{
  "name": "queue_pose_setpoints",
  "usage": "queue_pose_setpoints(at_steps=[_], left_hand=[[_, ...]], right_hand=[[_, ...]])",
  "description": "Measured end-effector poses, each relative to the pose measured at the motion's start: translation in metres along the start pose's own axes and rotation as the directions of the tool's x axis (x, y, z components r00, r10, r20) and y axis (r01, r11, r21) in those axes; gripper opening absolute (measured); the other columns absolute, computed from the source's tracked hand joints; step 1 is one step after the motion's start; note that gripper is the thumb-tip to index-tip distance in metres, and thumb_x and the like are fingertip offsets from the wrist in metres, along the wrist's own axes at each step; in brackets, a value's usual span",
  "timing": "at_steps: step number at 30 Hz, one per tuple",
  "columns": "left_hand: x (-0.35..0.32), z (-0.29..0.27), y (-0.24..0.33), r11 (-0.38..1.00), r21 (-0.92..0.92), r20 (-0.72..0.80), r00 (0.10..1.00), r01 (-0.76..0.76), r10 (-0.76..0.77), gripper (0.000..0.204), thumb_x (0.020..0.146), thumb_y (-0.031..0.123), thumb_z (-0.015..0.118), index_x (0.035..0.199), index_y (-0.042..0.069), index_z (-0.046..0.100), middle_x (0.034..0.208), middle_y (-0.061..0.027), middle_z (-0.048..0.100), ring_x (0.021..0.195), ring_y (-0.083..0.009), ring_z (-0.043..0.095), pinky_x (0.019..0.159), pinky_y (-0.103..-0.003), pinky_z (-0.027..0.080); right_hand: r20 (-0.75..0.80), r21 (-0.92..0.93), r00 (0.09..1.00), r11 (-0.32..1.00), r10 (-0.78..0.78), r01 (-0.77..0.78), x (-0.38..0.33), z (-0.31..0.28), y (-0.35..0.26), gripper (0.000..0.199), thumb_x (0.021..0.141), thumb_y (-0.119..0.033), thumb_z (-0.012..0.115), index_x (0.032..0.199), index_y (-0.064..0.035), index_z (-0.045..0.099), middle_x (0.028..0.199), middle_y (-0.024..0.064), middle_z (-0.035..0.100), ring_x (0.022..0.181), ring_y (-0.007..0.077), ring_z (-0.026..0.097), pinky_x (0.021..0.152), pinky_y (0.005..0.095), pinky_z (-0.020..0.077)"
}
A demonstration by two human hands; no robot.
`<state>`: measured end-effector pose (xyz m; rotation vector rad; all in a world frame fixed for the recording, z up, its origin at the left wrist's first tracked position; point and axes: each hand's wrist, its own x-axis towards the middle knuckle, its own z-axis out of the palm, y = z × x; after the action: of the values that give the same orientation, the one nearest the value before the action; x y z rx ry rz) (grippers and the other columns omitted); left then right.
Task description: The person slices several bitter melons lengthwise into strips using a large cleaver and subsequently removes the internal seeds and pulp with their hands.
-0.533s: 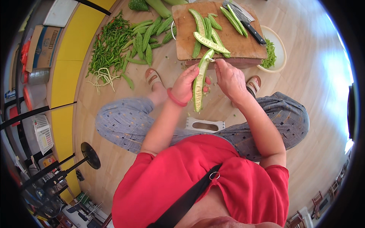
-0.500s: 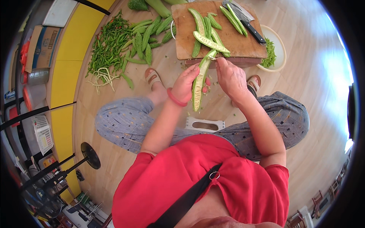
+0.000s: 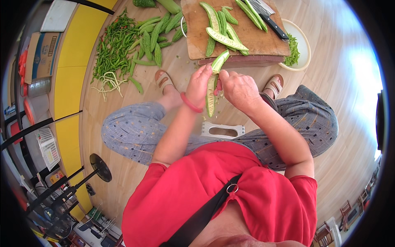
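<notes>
My left hand point(image 3: 198, 85) is closed around a halved bitter melon point(image 3: 210, 101), its hollow cut face turned up and seeds showing in the lower part. The upper part is scraped paler green. My right hand point(image 3: 240, 89) is closed, its thumb and fingertips pressed at the pith in the middle of that half; whether it holds a small tool is hidden. Just beyond, more bitter melon halves point(image 3: 227, 40) lie on a wooden cutting board point(image 3: 194, 44). A knife with a black handle point(image 3: 275, 27) rests at the board's right, beside green halves point(image 3: 252, 15).
Left of the board, whole bitter melons point(image 3: 154, 36), a heap of green chillies point(image 3: 112, 51) and pale long beans point(image 3: 109, 84) lie on the floor. A white basin point(image 3: 304, 53) with cut greens point(image 3: 292, 51) stands at right. Between my legs is a stool point(image 3: 224, 130).
My right hand has moved down and left along the melon half, nearer to my left hand. The half is drawn slightly closer and tilted, and its upper part looks cleaner.
</notes>
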<state>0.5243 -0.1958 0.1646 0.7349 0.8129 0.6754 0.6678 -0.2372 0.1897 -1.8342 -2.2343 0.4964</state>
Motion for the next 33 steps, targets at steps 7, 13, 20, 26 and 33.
queue_pose_setpoints(at_steps=[7, 13, 20, 26, 33], left_hand=[[0.001, -0.002, -0.005, 1.0, -0.003, 0.01, 1.0, 0.007, -0.007, 0.029, 0.095, 0.025, 0.036, 0.106, 0.004, 0.053, 0.085, -0.0041, 0.059, 0.067, -0.0101, 0.056, 0.056, -0.022, 0.045], [0.005, 0.003, -0.001, 0.997, 0.027, -0.106, 0.992, 0.074, -0.071, 0.03, 0.095, 0.027, 0.035, 0.095, 0.002, 0.052, 0.072, -0.0078, 0.056, 0.054, -0.014, 0.053, 0.046, -0.024, 0.043], [0.006, -0.013, -0.007, 0.999, 0.015, -0.003, 0.999, 0.045, -0.045, 0.031, 0.095, 0.026, 0.038, 0.103, 0.001, 0.054, 0.082, -0.0057, 0.06, 0.071, -0.0128, 0.057, 0.062, -0.024, 0.046], [0.01, -0.023, -0.014, 0.981, 0.192, -0.061, 0.998, 0.019, -0.008, 0.03, 0.094, 0.026, 0.04, 0.1, 0.001, 0.056, 0.081, -0.0054, 0.06, 0.071, -0.0113, 0.056, 0.069, -0.024, 0.045], [0.015, -0.029, -0.014, 0.977, 0.118, -0.013, 0.984, 0.176, -0.176, 0.031, 0.094, 0.026, 0.041, 0.105, 0.0, 0.054, 0.084, -0.0083, 0.06, 0.075, -0.0154, 0.058, 0.071, -0.028, 0.047]], right_hand=[[-0.051, -0.006, 0.998, 0.999, -0.043, 0.042, -0.006, 0.006, -0.001, 0.007, 0.079, -0.013, 0.051, 0.08, -0.0061, 0.049, 0.066, 0.0146, 0.057, 0.06, 0.031, 0.061, 0.053, 0.0403, 0.0475], [-0.134, -0.038, 0.991, 0.999, -0.012, 0.007, -0.001, 0.003, 0.014, 0.005, 0.079, -0.011, 0.049, 0.079, -0.0062, 0.049, 0.065, 0.0133, 0.058, 0.06, 0.0299, 0.061, 0.053, 0.0397, 0.0475], [-0.095, 0.062, 0.984, 0.986, -0.15, 0.156, -0.002, 0.006, 0.001, 0.006, 0.079, -0.01, 0.048, 0.079, -0.0046, 0.05, 0.064, 0.0142, 0.058, 0.056, 0.0298, 0.06, 0.051, 0.0399, 0.0471], [-0.006, -0.032, 0.985, 0.985, -0.171, 0.17, -0.012, 0.021, -0.008, 0.014, 0.079, -0.01, 0.048, 0.089, 0.0001, 0.05, 0.064, 0.0142, 0.058, 0.055, 0.0284, 0.06, 0.05, 0.0378, 0.0475], [0.016, 0.144, 0.995, 0.985, -0.102, 0.098, -0.011, 0.015, 0.001, 0.011, 0.079, -0.009, 0.047, 0.086, -0.0014, 0.05, 0.064, 0.0162, 0.059, 0.057, 0.0315, 0.06, 0.052, 0.0413, 0.0474]])
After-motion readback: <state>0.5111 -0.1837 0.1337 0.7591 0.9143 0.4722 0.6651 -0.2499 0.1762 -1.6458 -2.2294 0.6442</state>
